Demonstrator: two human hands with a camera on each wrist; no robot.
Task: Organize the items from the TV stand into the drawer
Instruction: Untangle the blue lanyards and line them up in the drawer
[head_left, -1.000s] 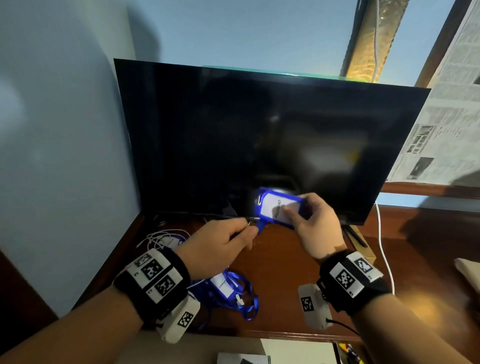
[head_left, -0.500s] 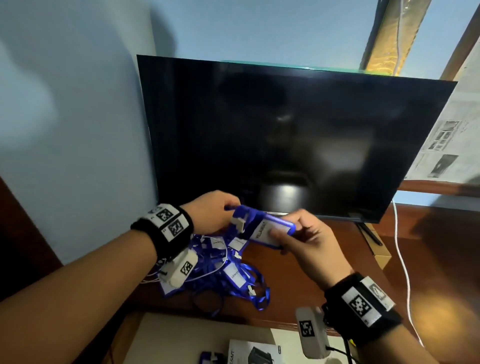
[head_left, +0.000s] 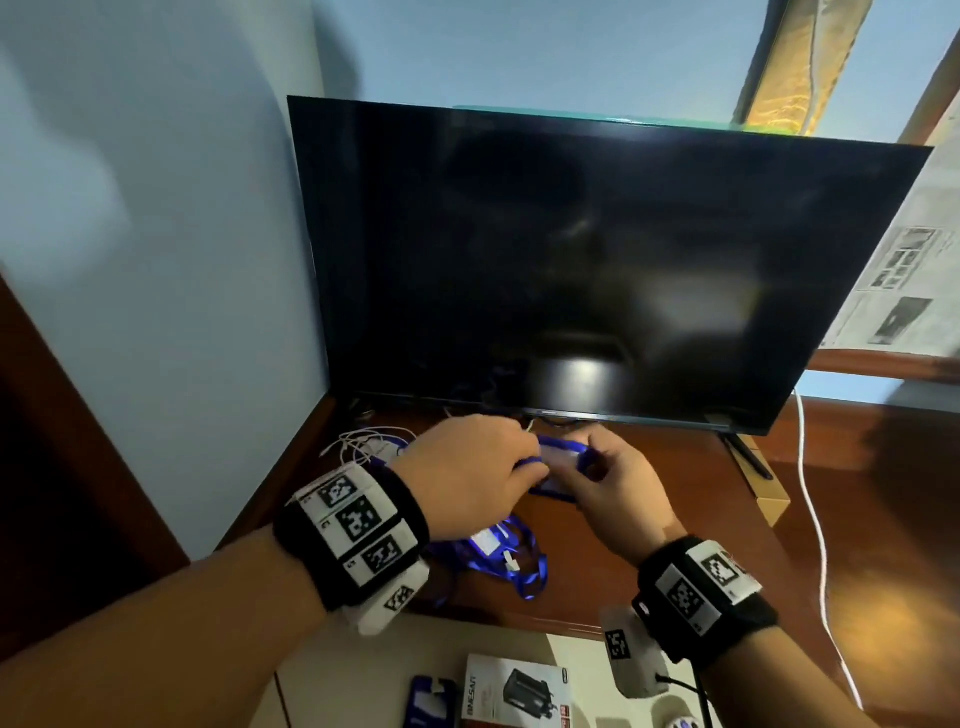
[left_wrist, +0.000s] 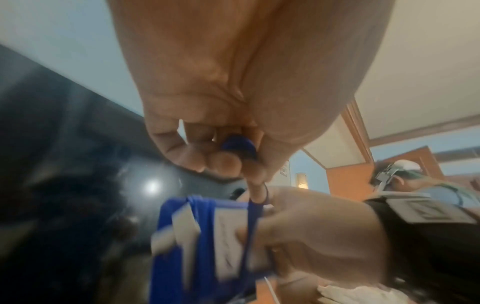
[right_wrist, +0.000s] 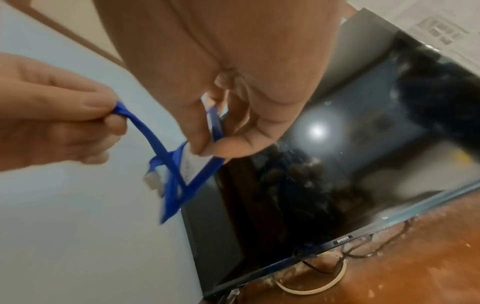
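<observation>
Right hand (head_left: 618, 493): pinches badge holder (right_wrist: 193, 164), above surface (head_left: 675, 519) before TV (head_left: 597, 260).
Left hand (head_left: 467, 478): pinches lanyard strap (right_wrist: 145, 127).
Technique: wind strap snugly, keep tension.

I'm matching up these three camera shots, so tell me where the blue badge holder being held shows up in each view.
Head: blue badge holder at lower centre, between the left hand and right hand, just below the TV.
Left wrist: low, centre-left, blurred.
Right wrist: left of centre, its strap running to the left hand.
Shared landmark: the dark TV screen sits behind it in all three.
</observation>
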